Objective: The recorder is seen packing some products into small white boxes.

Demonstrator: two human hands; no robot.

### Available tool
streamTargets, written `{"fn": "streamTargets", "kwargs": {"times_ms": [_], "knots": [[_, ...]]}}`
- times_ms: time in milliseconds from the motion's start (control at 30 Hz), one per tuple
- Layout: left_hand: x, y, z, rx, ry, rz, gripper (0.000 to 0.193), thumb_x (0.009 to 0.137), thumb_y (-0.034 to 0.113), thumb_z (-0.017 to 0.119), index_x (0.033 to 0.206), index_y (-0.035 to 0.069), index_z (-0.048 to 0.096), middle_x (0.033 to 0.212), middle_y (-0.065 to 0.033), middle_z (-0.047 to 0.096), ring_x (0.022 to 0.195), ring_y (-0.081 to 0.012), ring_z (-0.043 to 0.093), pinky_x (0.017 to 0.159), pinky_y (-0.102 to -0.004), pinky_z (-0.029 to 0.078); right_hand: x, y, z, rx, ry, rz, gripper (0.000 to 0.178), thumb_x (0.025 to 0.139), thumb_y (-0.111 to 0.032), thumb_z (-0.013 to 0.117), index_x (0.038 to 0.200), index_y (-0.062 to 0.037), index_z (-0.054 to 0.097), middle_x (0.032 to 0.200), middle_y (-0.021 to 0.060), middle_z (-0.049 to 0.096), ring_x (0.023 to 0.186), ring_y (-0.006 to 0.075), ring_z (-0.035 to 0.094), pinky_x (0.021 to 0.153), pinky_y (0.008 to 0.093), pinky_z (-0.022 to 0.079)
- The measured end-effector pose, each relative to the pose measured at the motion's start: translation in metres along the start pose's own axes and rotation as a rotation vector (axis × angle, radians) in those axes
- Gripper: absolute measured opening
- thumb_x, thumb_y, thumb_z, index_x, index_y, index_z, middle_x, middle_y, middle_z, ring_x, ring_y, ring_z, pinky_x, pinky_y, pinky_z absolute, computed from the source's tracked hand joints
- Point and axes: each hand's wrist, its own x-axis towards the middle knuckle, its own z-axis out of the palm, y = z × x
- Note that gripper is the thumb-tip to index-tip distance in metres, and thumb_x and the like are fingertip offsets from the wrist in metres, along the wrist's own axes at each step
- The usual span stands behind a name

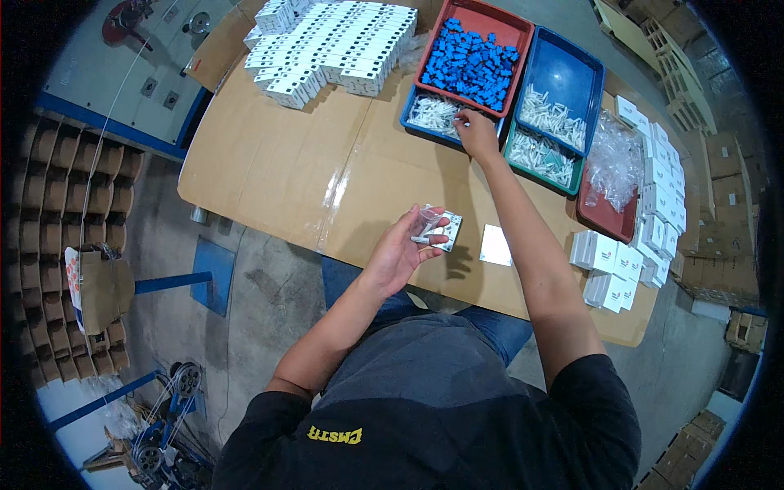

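My left hand [400, 251] is palm up near the table's front edge, its fingers curled round a small clear plastic bag [425, 219]. A slim white piece [426, 239] lies across these fingers. Just beyond them is a white printed box [452, 232], partly hidden by the hand. My right hand [477, 133] reaches far forward to a blue tray [430, 133] of small white plastic pieces [434, 112]. Its fingers are pinched together at the tray's right part, and whatever is between them is too small to tell. A flat white square [496, 246] lies on the table to the right of the box.
A red tray of blue pieces [471, 61] overlaps the blue tray. Beside it, another blue tray [563, 61] rests over a green tray [545, 181], both with white pieces. Clear bags [611, 155] fill a red tray [608, 214]. White boxes [335, 45] stand far left, others [608, 265] right.
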Motion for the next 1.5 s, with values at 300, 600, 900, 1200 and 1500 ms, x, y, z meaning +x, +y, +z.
{"fn": "streamTargets", "kwargs": {"times_ms": [300,600,900,1200,1500], "knots": [[-0.001,0.014,-0.013,-0.120,-0.033,0.064,0.049,0.107,0.045,0.044,0.134,0.006,0.057,0.123,-0.0085,0.066,0.102,-0.0188,0.066,0.089,-0.0337,0.053,-0.023,-0.041,-0.042,0.234,0.189,0.039,0.017,0.088,-0.017,0.076,0.098,-0.0035,0.073,0.088,0.0131,0.074,0.075,0.0231,0.070,0.069,0.0340,0.054],[0.007,0.009,-0.001,-0.074,-0.087,0.021,0.050,0.106,0.047,0.047,0.135,0.008,0.056,0.128,-0.0098,0.064,0.111,-0.0205,0.064,0.091,-0.0351,0.053,-0.145,-0.135,-0.128,0.635,-0.165,0.017,0.010,0.089,-0.007,0.076,0.096,-0.0018,0.071,0.081,-0.0005,0.068,0.068,0.0044,0.057,0.061,0.0212,0.044],[0.011,0.000,0.014,-0.068,-0.093,0.026,0.041,0.107,0.044,0.045,0.125,0.009,0.059,0.119,-0.0067,0.066,0.111,-0.0224,0.066,0.091,-0.0384,0.056,-0.164,-0.138,-0.122,0.560,-0.315,-0.037,0.008,0.090,-0.006,0.073,0.096,-0.0026,0.071,0.091,0.0011,0.069,0.074,0.0061,0.059,0.063,0.0232,0.045],[0.001,0.000,0.019,0.199,-0.095,0.122,0.042,0.107,0.036,0.051,0.132,0.003,0.061,0.119,-0.0096,0.070,0.106,-0.0182,0.068,0.091,-0.0332,0.055,-0.161,-0.130,-0.153,0.484,-0.532,-0.144,0.015,0.089,-0.017,0.074,0.099,-0.0061,0.069,0.103,-0.0005,0.068,0.082,0.0098,0.060,0.063,0.0260,0.042],[0.011,-0.016,0.007,0.785,0.026,0.471,0.029,0.104,0.021,0.061,0.118,-0.003,0.070,0.099,-0.0043,0.071,0.086,-0.0079,0.063,0.077,-0.0246,0.051,-0.161,-0.136,-0.172,0.320,-0.637,-0.073,0.017,0.088,-0.019,0.075,0.093,-0.0028,0.070,0.082,0.0078,0.069,0.079,0.0163,0.064,0.068,0.0329,0.050]]}}
